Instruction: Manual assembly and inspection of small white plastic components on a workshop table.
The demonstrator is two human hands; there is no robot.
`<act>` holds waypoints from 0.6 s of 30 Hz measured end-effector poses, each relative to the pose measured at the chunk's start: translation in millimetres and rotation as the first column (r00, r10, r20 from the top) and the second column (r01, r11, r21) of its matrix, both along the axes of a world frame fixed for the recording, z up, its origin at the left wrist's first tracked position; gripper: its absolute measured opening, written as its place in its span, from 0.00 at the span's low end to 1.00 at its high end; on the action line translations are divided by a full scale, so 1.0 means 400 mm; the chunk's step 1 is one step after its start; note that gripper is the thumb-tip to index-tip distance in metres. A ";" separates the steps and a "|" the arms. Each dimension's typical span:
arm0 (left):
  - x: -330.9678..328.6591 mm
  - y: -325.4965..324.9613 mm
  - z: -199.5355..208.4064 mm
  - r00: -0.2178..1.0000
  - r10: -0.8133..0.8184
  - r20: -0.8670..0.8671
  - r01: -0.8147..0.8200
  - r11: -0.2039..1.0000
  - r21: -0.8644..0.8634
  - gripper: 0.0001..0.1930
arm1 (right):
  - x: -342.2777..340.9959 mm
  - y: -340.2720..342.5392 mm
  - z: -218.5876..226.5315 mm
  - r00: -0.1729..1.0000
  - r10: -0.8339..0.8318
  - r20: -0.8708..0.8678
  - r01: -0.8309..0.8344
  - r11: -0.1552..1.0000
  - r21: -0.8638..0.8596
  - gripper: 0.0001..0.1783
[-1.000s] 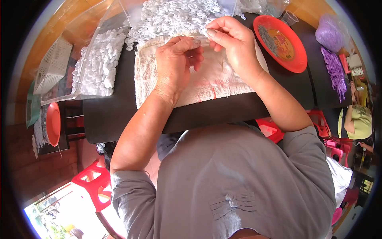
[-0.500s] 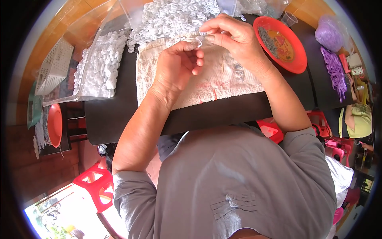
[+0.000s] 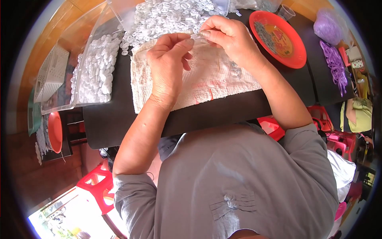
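Note:
Above a cream cloth my two hands are raised, a short gap between their fingertips. My left hand has thumb and forefinger pressed together, the other fingers loosely curled. My right hand is pinched too, its fingertips pointing left toward the other hand. Whatever sits in either pinch is too small to make out. Just beyond the hands spreads a heap of small white ring-like plastic pieces. A few small grey metal pieces and a thin stick lie on the cloth beside my right forearm.
A clear plastic bin with more white pieces stands at left, near a white perforated basket. On the right are a red plate with grey bits, a clear cup, a purple bundle and purple cord.
My hands have drawn apart; the left moved left. A small white piece seen between the fingertips before cannot be made out now. The whole view has shifted slightly.

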State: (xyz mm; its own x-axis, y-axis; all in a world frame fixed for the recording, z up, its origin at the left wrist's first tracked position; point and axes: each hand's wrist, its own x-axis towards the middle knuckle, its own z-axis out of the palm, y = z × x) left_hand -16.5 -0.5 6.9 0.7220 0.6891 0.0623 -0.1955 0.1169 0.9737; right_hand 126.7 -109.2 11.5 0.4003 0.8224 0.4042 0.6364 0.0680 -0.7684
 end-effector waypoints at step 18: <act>-0.002 -0.013 -0.017 0.996 -0.077 -0.043 0.066 0.974 -0.218 0.05 | -0.092 0.022 -0.049 0.939 -0.097 -0.329 0.121 0.991 0.055 0.04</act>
